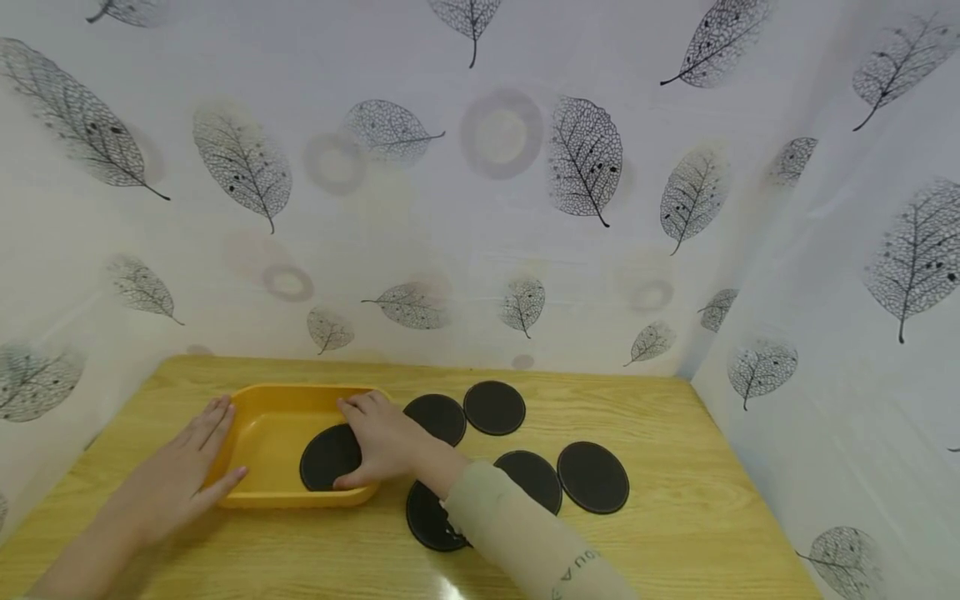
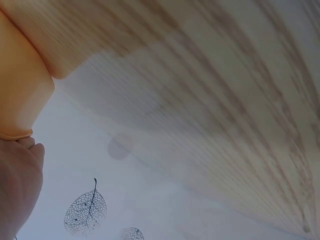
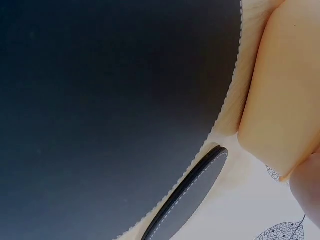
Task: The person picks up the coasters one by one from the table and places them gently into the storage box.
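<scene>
1. Black round coaster [image 1: 326, 458]: inside the yellow tray [image 1: 292, 500], at its right end. Dark, plain, flat-looking face; the right part is covered by the hand. Single or stacked: cannot tell.
2. Right hand [image 1: 390, 442]: thumb and fingers parted wide across the coaster, thumb at its near edge, fingers bent toward the far one. Judged to have hold of it; contact at the far edge is partly hidden.
3. Progress, judged from the layout: one coaster within the tray, not yet let go; five loose coasters [image 1: 592, 477] outside, to the right.
4. Left hand [image 1: 168, 475]: fingers straight, laid against the tray's left end, thumb apart near the front rim. Grips nothing; looks like steadying.
5. Right wrist view: a large dark coaster [image 3: 120, 100] outside the tray, pale stitching round its edge. The loose ones appear to match the trayed one in colour and shape.
6. Surroundings: wood-grain table [image 1: 697, 483] under everything; pale sleeve [image 1: 525, 525] on the right arm; leaf-printed backdrop [image 1: 375, 217] behind.
</scene>
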